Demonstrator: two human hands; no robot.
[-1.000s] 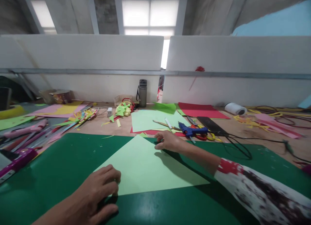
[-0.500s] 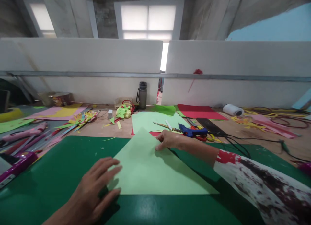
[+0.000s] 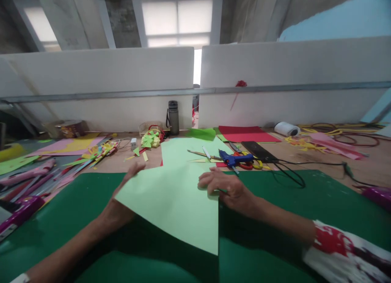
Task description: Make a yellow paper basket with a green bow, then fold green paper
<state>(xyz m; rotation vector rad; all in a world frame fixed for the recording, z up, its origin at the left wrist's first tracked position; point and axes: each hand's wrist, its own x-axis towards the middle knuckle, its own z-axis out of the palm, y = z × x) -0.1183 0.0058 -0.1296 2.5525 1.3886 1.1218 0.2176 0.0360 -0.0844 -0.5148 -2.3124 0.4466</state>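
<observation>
A sheet of light green paper point(image 3: 174, 205) is lifted off the dark green mat point(image 3: 259, 250), its near corner hanging toward me. My right hand point(image 3: 224, 189) grips the sheet's right edge, fingers bent over the top. On the other side, my left hand point(image 3: 122, 197) is at the left edge, with its palm and most fingers behind the paper; the fingertips show above the edge. Just beyond the sheet lie a blue glue gun point(image 3: 235, 158), a white pen point(image 3: 206, 152) and another light green sheet point(image 3: 177, 149).
A grey bottle point(image 3: 173, 119) stands at the back by the white wall panel. Red paper point(image 3: 247, 134), a black phone-like slab point(image 3: 259, 151) and a white roll point(image 3: 286, 129) lie back right. Pink and purple tools point(image 3: 27, 175) crowd the left side. Cables run along the right.
The sheet has been raised and turned, its near edge now slanting. My left hand has moved from open above the mat to the paper's left edge. The view has shifted slightly.
</observation>
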